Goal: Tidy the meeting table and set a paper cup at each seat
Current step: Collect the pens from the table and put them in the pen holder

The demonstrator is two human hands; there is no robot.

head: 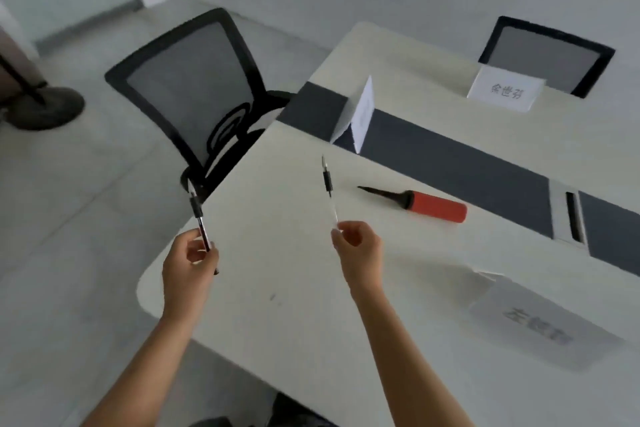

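Right at the bench [277,225] edge beside the chair [194,80], the left grip [190,263] pinches a dark pen [200,215]; the right grip [358,250] pinches a clear pen [328,184] above open bench, near a red pump [433,206].

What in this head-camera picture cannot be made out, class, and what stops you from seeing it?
- Near name card, head view: lettering smeared by blur.
- Middle name card: seen almost edge-on, print unreadable.
- Far chair: seat hidden behind the table.
- Clear pen: lower end hidden in the right hand's pinch.
- Dark stand base: its pole is cut off by the left edge.
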